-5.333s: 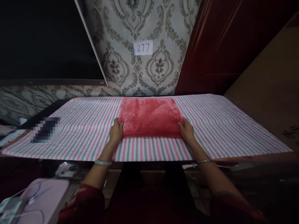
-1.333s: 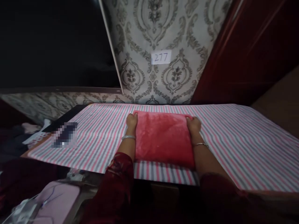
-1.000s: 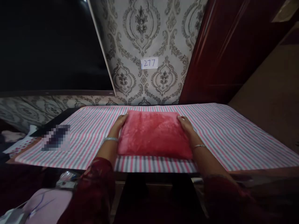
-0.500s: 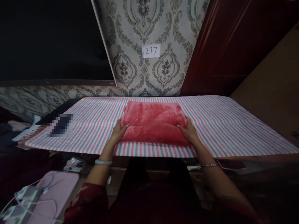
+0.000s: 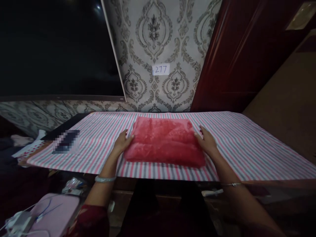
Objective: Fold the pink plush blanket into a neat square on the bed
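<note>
A folded red plush blanket point(image 5: 164, 141) lies flat on a striped cloth point(image 5: 242, 141) that covers the table. My left hand point(image 5: 122, 142) is beside the blanket's left edge, fingers apart and thumb at the edge. On the opposite side, my right hand point(image 5: 207, 141) is likewise open, with its thumb against or just over the blanket's right edge. Neither hand is closed on the blanket; whether the thumbs still touch it I cannot tell.
A large dark screen point(image 5: 56, 49) is at the back left, with a blurred-out object point(image 5: 66, 141) on the cloth below it. A dark red wooden panel point(image 5: 237, 59) rises at the back right. Lower left, white cables lie on a pink surface point(image 5: 54, 210).
Both hands have let go of the blanket's sides and opened outward. The blanket stays on the table. My view has tilted up slightly, so everything sits lower.
</note>
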Motion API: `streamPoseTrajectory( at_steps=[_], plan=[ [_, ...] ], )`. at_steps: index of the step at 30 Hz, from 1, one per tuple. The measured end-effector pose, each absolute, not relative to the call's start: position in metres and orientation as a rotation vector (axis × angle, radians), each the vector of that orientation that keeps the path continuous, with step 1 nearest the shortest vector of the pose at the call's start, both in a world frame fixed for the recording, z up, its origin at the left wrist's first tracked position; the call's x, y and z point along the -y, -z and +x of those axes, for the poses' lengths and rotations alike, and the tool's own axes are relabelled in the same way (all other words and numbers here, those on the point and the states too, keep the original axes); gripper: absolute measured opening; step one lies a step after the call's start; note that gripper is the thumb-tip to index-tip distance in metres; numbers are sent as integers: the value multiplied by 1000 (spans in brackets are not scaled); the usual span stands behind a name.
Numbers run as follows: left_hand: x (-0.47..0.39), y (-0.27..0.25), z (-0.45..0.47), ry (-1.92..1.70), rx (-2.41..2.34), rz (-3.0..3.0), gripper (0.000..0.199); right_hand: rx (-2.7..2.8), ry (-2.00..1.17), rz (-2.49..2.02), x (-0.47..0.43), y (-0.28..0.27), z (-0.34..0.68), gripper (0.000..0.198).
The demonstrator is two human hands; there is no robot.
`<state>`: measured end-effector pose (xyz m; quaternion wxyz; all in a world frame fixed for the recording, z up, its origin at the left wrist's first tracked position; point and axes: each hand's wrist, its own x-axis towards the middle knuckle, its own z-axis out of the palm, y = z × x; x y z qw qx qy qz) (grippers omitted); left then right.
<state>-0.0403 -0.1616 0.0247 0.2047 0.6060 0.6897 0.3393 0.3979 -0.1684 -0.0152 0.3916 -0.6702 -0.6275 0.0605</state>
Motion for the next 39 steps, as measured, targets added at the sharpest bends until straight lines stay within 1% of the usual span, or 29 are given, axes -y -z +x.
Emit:
streamPoseTrajectory(
  at_steps=[3,7,9,12,15,18,22,28,31,34,39],
  plan=[
    [137,-55,1,-902,-1899,2096,59,1779,30,-1699,135,-23,367,66],
    [101,-82,70,-555,-1803,2399,65,1919,27,-1836,97,-57,311,61],
    [86,-80,87,-416,-1862,2444,64,1947,13,-1912,87,-56,293,60],
    [74,-54,87,-316,-1934,2441,64,2022,2,-1972,84,-35,284,58],
    [71,-23,75,-353,-1944,2419,64,2056,-9,-1974,85,-7,288,56],
    [69,-8,71,-418,-1942,2423,64,2040,11,-1954,83,8,292,57],
    [67,-10,74,-471,-1971,2410,64,2033,21,-1918,79,11,294,58],
    [67,-14,74,-500,-2192,2254,65,2020,-3,-1912,79,12,294,57],
    [64,-16,67,-512,-2295,2179,61,2007,7,-1916,80,11,294,56],
    [59,-19,58,-514,-2284,2074,57,1998,0,-1906,81,8,294,54],
    [51,-21,49,-527,-2265,1968,57,2023,-25,-1901,83,2,295,52]
  ],
)
